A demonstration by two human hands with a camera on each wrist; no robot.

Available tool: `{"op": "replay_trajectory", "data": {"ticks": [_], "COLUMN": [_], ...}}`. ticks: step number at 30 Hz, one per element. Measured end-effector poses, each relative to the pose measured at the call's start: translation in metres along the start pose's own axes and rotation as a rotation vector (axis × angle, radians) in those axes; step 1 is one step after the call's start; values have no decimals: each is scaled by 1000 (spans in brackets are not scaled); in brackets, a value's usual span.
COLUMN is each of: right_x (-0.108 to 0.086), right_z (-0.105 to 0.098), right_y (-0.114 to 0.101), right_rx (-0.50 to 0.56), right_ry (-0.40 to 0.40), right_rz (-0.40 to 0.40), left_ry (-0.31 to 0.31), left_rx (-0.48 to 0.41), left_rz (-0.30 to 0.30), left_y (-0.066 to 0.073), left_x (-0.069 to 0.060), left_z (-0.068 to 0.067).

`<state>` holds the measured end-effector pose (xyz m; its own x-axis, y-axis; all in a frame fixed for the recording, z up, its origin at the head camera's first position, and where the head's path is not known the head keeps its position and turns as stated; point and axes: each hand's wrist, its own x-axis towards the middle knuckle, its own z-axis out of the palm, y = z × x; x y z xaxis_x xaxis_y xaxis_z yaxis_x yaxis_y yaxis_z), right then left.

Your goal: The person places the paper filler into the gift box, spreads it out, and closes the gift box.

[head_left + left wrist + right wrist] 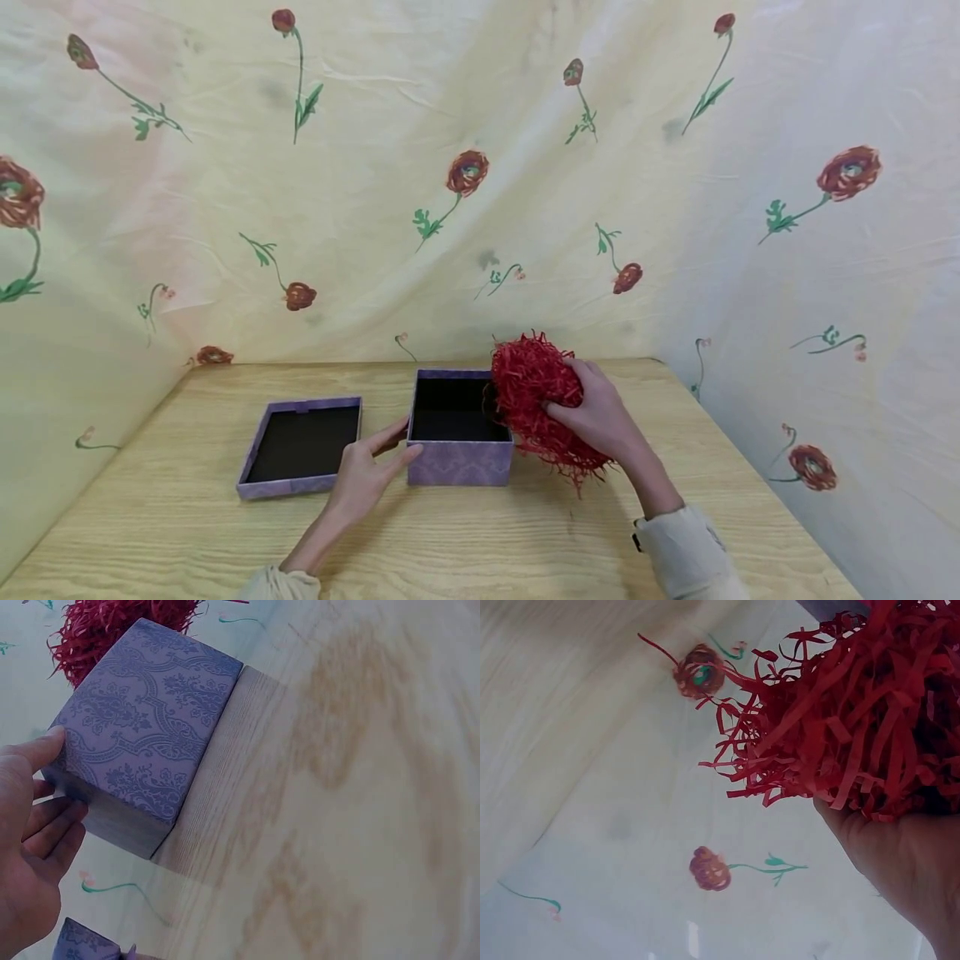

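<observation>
red shreds (534, 377) in right hand (597, 412)

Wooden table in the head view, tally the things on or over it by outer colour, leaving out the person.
Purple: 2, the open box and the shallow lid
Red: 1, the clump of shredded paper
Total: 3

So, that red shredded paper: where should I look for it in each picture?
Head: the red shredded paper is right of centre, in the right hand, by the right side of the purple box.
Left wrist: top left, partly hidden behind the box and cut off by the top edge.
Right wrist: upper right, large, running off the frame.
Shared landmark: the flowered cloth shows in all three.
</observation>
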<state>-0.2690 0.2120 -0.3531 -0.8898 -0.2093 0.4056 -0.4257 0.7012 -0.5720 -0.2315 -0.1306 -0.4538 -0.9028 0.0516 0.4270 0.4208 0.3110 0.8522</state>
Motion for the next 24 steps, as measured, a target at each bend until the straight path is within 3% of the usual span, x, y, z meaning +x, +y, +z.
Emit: {"op": "replay_trajectory", "data": {"ticks": [24], "right_x": [22], "right_z": [26], "right_y": [-41], "right_rx": [3], "right_ry": [-90], "right_rz": [-54], "left_ry": [0], "left_rx": [-29], "left_rz": [-11], "left_y": [2], "left_x": [1], "left_z": [0]}}
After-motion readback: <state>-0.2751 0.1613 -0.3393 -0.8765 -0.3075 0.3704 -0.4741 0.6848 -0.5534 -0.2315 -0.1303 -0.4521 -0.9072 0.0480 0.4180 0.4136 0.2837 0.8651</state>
